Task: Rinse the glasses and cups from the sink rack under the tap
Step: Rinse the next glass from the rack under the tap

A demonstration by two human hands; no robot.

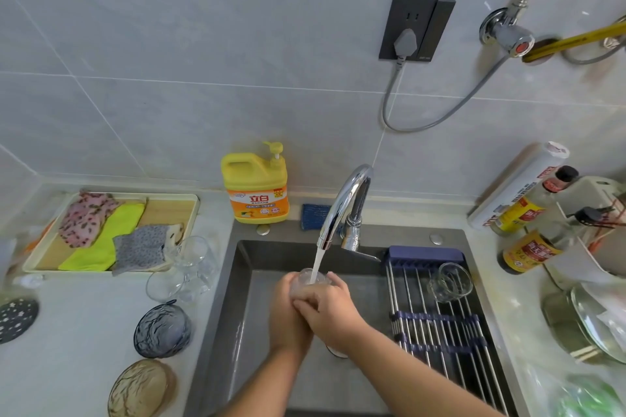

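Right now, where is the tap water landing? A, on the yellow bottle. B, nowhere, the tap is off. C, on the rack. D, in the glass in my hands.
D: the stream from the tap falls into the glass that the left hand and right hand hold.

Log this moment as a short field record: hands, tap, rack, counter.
hands: left hand and right hand both grip the held glass over the sink
tap: tap running, stream falling into the held glass
rack: sink rack carries one rack glass at its far end
counter: counter glasses stand left of the sink
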